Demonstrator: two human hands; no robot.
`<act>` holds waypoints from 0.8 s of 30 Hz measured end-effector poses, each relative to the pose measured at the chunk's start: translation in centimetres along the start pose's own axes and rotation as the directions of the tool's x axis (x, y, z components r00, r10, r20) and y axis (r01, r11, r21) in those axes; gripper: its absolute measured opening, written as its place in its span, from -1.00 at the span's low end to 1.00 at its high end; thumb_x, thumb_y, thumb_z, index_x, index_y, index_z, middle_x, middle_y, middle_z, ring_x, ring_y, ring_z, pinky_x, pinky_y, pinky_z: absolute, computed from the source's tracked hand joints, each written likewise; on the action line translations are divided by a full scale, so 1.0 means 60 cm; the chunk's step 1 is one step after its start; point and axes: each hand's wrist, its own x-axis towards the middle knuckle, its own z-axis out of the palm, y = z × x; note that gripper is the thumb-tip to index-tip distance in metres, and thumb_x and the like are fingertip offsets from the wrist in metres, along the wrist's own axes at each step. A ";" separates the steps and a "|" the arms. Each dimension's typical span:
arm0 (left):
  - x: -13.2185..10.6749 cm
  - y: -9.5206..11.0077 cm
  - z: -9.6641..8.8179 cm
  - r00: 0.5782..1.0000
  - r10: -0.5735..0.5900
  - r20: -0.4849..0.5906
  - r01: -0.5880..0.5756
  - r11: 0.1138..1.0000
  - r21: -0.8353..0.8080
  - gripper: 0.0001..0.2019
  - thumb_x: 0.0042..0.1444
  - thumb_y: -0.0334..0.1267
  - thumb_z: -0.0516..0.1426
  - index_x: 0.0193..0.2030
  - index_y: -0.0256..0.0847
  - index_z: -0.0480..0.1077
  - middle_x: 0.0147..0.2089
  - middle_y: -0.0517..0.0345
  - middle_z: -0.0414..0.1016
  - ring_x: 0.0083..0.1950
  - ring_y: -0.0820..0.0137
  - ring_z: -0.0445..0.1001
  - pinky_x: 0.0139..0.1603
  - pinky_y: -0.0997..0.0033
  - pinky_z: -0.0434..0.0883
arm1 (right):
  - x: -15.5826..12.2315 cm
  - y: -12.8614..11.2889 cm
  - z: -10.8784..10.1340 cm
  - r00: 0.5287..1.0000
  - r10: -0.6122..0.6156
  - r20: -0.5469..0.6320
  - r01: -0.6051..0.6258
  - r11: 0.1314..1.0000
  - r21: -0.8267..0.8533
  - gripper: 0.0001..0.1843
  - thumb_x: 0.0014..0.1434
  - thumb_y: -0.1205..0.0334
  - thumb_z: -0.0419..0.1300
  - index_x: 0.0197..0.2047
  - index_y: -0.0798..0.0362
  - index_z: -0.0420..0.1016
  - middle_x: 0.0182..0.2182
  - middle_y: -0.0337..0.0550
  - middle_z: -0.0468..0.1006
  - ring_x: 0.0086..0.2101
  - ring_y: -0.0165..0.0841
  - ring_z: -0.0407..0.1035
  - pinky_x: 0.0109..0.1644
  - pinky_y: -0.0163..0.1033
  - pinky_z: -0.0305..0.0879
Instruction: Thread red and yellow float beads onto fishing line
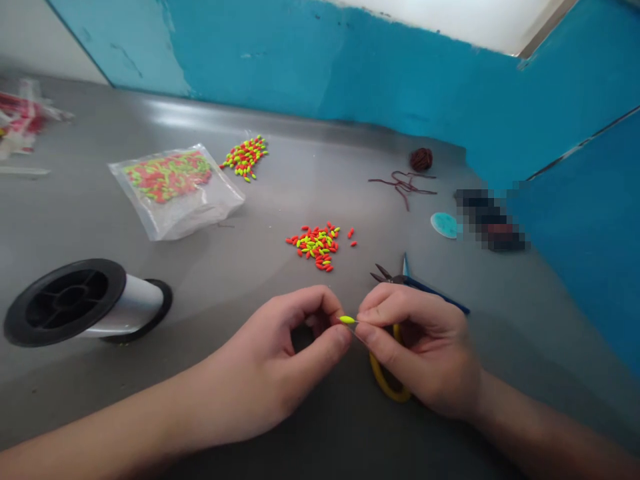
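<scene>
My left hand (295, 363) is closed, its thumb and forefinger at the left end of a small yellow-green oval bead (347, 320). My right hand (425, 347) pinches a thin line (357, 322) that comes out of the bead's right end. The remaining fingers of that hand are curled in. Beneath my right hand lies a tool with yellow handle loops (385, 380), mostly covered. Dark pointed jaws (384, 273) and a blue tool (440, 291) stick out beyond the knuckles. A loose pile of red and yellow-green beads (317, 247) sits just past my hands.
A large black-flanged spool of clear line (133, 303) is at left. Behind it are a clear bag of beads (175, 193) and another bead pile (246, 157). Brown cord pieces (403, 181), a brown cord ball (421, 159) and a turquoise oval (443, 225) lie far right, before the blue wall (280, 60).
</scene>
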 end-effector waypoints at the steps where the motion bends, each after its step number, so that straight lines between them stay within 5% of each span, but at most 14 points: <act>1: 0.001 0.000 0.002 1.000 0.025 -0.018 -0.025 0.999 -0.023 -0.85 0.41 -0.11 0.22 -0.12 -0.11 0.47 -0.22 0.21 0.51 -0.19 0.38 0.46 -0.21 0.44 0.45 | 0.000 0.001 0.000 1.000 -0.005 0.001 0.005 1.000 -0.008 -0.80 0.27 0.50 0.32 -0.28 -0.02 0.59 -0.38 -0.18 0.65 -0.43 -0.35 0.53 -0.42 -0.26 0.41; 4: 0.004 -0.006 0.007 0.998 0.058 -0.039 -0.064 0.981 -0.185 -0.74 0.29 -0.24 0.33 0.05 -0.09 0.43 -0.01 0.10 0.64 0.01 0.30 0.62 0.05 0.34 0.58 | -0.001 0.003 0.000 0.999 -0.036 0.011 0.037 0.998 -0.049 -0.79 0.28 0.51 0.33 -0.24 -0.02 0.62 -0.37 -0.18 0.65 -0.42 -0.35 0.55 -0.42 -0.26 0.43; 10: 0.007 -0.023 -0.002 0.998 0.034 -0.046 -0.050 0.908 -0.416 -0.76 0.31 -0.36 0.24 0.09 -0.08 0.53 0.04 0.08 0.73 0.09 0.30 0.69 0.16 0.32 0.60 | -0.004 -0.005 0.002 0.987 -0.159 0.025 0.161 0.956 -0.244 -0.75 0.23 0.59 0.33 -0.24 0.01 0.63 -0.38 -0.12 0.64 -0.44 -0.39 0.50 -0.43 -0.29 0.39; 17: 0.011 -0.012 0.005 1.000 0.001 -0.028 -0.009 0.961 -0.276 -0.82 0.19 -0.35 0.43 -0.14 -0.11 0.56 -0.20 0.25 0.68 -0.16 0.44 0.64 -0.12 0.52 0.57 | -0.011 -0.001 -0.001 0.959 -0.258 0.114 0.282 0.896 -0.344 -0.74 0.22 0.58 0.29 -0.29 -0.01 0.54 -0.39 -0.13 0.63 -0.43 -0.36 0.43 -0.39 -0.22 0.40; 24: 0.010 -0.011 0.003 0.999 0.017 -0.035 -0.026 0.961 -0.275 -0.91 0.28 -0.39 0.34 -0.16 -0.13 0.55 -0.20 0.24 0.67 -0.17 0.47 0.63 -0.15 0.55 0.55 | -0.003 -0.002 -0.001 0.970 -0.235 0.069 0.244 0.929 -0.278 -0.76 0.21 0.59 0.30 -0.34 0.04 0.57 -0.43 -0.10 0.61 -0.47 -0.40 0.44 -0.40 -0.29 0.39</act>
